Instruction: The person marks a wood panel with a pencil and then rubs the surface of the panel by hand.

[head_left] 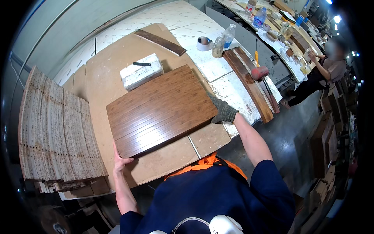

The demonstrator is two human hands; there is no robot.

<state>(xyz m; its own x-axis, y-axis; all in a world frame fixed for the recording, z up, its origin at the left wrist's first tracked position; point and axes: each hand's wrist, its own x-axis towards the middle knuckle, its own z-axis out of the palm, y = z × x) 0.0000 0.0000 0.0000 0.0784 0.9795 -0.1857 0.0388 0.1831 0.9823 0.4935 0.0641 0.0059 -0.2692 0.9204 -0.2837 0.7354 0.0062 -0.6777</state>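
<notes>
A brown wooden panel [159, 111], glossy and grooved lengthwise, is held between my two hands above the cardboard-covered table. My bare left hand [120, 160] grips its near left corner, thumb at the near edge and fingers along the left side. My right hand [224, 111], in a dark grey knit glove, closes on the right edge; its fingertips are partly hidden. Just beyond the panel is a white foam block [142, 72] with a small black strip [142, 64] on top. A dark wooden strip [161, 42] lies farther back.
A tall stack of boards [58, 128] stands at the left. Rightward lie long wooden strips [249, 85], a red-headed mallet [260, 73], bottles [229, 36] and a tape roll [204, 43]. A co-worker [331, 64] stands by a cluttered bench [272, 39].
</notes>
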